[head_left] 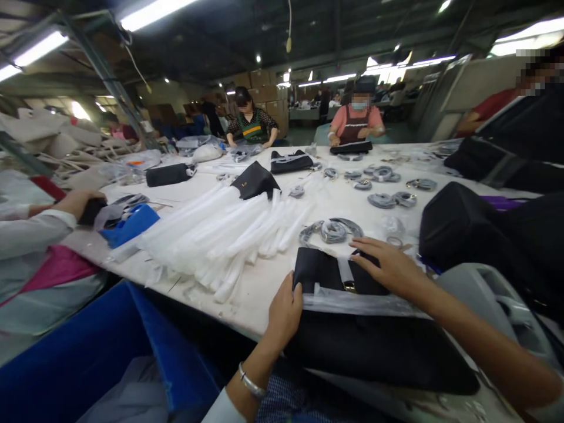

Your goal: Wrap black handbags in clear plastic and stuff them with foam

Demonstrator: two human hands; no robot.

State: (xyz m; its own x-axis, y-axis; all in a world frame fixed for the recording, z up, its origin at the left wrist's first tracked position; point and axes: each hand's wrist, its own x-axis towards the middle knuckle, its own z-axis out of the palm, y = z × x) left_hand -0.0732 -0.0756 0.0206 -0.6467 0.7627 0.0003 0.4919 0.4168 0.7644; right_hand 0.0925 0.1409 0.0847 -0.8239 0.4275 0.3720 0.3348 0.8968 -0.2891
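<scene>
Black bag [383,352] lies at the near edge of the tabletop [249,302]; I have my left hand [282,314] pinching its left side, fingers closed, my right hand [392,267] spread open, touching its top. Just beyond lies a coiled grey strap [333,231]; white wrapping [211,235] crowds the left, bulky black goods [453,223] the right.
</scene>
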